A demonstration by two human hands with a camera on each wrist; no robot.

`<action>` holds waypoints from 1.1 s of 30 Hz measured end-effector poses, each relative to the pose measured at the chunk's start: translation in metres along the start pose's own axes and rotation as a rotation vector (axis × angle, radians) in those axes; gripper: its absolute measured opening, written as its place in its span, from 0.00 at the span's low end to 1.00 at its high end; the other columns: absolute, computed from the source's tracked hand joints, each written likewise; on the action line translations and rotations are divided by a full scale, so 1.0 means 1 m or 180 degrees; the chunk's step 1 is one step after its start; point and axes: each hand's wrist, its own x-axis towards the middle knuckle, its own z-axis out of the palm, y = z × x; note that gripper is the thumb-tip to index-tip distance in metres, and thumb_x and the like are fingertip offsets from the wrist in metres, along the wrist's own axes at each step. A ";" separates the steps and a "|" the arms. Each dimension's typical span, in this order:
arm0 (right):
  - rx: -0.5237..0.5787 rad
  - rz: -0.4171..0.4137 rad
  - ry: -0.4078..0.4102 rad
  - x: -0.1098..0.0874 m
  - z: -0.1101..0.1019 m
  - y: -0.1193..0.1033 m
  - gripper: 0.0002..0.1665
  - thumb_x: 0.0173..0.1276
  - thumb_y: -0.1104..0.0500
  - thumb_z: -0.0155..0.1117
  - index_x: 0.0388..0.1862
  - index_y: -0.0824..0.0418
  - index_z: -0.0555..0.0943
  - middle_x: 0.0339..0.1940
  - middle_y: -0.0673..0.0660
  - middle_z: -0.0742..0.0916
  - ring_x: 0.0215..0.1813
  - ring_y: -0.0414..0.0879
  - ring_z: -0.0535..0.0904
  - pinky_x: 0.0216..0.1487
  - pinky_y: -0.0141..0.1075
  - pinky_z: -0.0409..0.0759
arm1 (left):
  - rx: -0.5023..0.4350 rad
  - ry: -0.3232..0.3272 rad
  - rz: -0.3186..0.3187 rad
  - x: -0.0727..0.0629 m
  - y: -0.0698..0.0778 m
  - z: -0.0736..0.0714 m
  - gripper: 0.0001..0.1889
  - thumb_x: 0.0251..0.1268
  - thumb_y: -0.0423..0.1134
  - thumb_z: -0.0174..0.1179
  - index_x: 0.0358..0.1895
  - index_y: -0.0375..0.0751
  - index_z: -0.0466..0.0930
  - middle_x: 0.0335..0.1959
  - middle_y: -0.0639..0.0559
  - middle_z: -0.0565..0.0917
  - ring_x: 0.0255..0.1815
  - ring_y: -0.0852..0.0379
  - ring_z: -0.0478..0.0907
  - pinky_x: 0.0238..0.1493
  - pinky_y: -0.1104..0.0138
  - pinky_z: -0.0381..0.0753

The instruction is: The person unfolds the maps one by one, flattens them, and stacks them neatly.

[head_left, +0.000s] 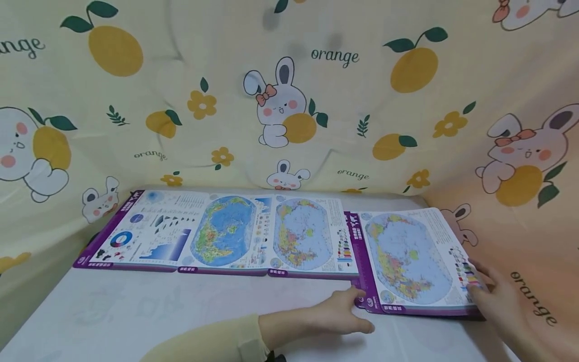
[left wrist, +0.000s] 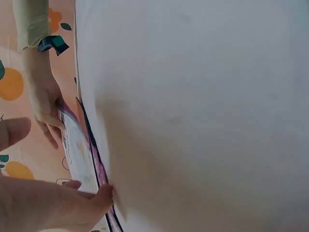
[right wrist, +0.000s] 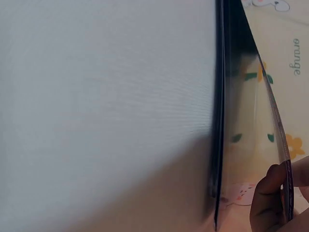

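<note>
A glossy world map sheet (head_left: 409,261) with a purple left border lies at the right of the table. My right hand (head_left: 502,296) pinches its right edge between thumb and fingers. In the right wrist view that hand (right wrist: 275,203) holds the edge raised above a dark-edged layer beneath. My left hand (head_left: 336,311) is at the sheet's left front corner, its fingertips right at the purple border and its thumb spread away. The left wrist view shows the left hand (left wrist: 58,203) beside the sheet's front edge, with the right hand (left wrist: 46,104) farther along it.
More map sheets (head_left: 163,226) with purple borders lie in an overlapping row to the left, the rightmost reaching the held sheet's border. A white cloth (head_left: 158,306) covers the table. A yellow curtain (head_left: 289,30) printed with rabbits and oranges closes off the back and sides.
</note>
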 end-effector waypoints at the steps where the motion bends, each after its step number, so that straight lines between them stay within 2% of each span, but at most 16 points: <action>1: 0.0011 0.0040 0.0012 0.000 0.001 0.000 0.42 0.71 0.68 0.56 0.82 0.69 0.56 0.72 0.83 0.65 0.56 0.70 0.75 0.28 0.26 0.74 | 0.0021 0.0000 -0.0009 0.000 -0.001 0.001 0.36 0.57 0.44 0.73 0.71 0.39 0.73 0.69 0.46 0.79 0.72 0.54 0.71 0.72 0.64 0.71; 5: 0.0040 0.0198 0.0028 0.000 0.003 0.000 0.43 0.71 0.68 0.55 0.83 0.67 0.55 0.75 0.82 0.64 0.57 0.70 0.75 0.28 0.25 0.74 | 0.0043 -0.0012 -0.0054 0.000 -0.001 0.004 0.36 0.59 0.45 0.72 0.72 0.42 0.73 0.71 0.47 0.76 0.74 0.52 0.68 0.74 0.59 0.70; 12: 0.0124 0.0066 0.0035 0.000 0.005 0.002 0.41 0.72 0.70 0.55 0.82 0.69 0.57 0.74 0.83 0.64 0.57 0.71 0.74 0.29 0.23 0.74 | -0.0029 0.0034 -0.0097 0.009 0.003 0.007 0.35 0.59 0.45 0.73 0.71 0.41 0.74 0.64 0.49 0.82 0.68 0.58 0.74 0.71 0.65 0.72; 20: 0.0154 0.0229 0.0032 0.000 0.006 0.006 0.43 0.72 0.68 0.54 0.84 0.65 0.54 0.77 0.80 0.62 0.60 0.71 0.72 0.28 0.23 0.71 | -0.0389 0.0058 -0.0015 0.009 0.009 0.009 0.35 0.59 0.40 0.73 0.70 0.36 0.74 0.61 0.47 0.83 0.62 0.60 0.78 0.66 0.70 0.74; 23: 0.0163 0.0223 0.0062 -0.001 0.004 0.006 0.43 0.72 0.68 0.54 0.84 0.66 0.54 0.76 0.79 0.64 0.61 0.72 0.72 0.28 0.22 0.71 | -0.0660 0.0045 0.0033 0.008 0.011 0.008 0.35 0.61 0.37 0.71 0.71 0.35 0.72 0.64 0.44 0.82 0.65 0.57 0.78 0.67 0.69 0.75; 26: 0.0149 0.0201 0.0104 -0.001 0.003 0.007 0.43 0.72 0.67 0.55 0.84 0.67 0.54 0.76 0.79 0.65 0.63 0.73 0.70 0.29 0.22 0.70 | -0.1122 0.0090 0.0041 0.007 0.014 0.008 0.34 0.63 0.33 0.69 0.72 0.34 0.69 0.65 0.41 0.80 0.67 0.51 0.78 0.68 0.64 0.78; 30: 0.0161 0.0200 0.0117 0.000 0.001 0.009 0.42 0.72 0.67 0.56 0.83 0.68 0.55 0.76 0.79 0.66 0.63 0.72 0.70 0.31 0.21 0.69 | -0.1675 0.0387 -0.0025 0.009 0.019 0.009 0.32 0.63 0.29 0.67 0.71 0.35 0.69 0.64 0.41 0.79 0.62 0.48 0.81 0.62 0.56 0.83; 31: 0.0191 0.0223 0.0106 0.000 0.001 0.009 0.42 0.73 0.66 0.56 0.83 0.68 0.55 0.76 0.79 0.66 0.62 0.70 0.72 0.31 0.21 0.70 | -0.1757 0.0481 -0.0014 0.011 0.020 0.009 0.32 0.62 0.29 0.67 0.71 0.34 0.70 0.64 0.41 0.79 0.59 0.49 0.81 0.60 0.55 0.84; 33: 0.0242 0.0234 0.0105 0.000 0.001 0.011 0.41 0.73 0.67 0.56 0.83 0.68 0.56 0.75 0.79 0.67 0.55 0.55 0.78 0.32 0.21 0.73 | -0.1839 0.0645 0.0008 0.014 0.022 0.008 0.32 0.62 0.29 0.66 0.70 0.33 0.69 0.65 0.42 0.77 0.57 0.51 0.82 0.59 0.56 0.84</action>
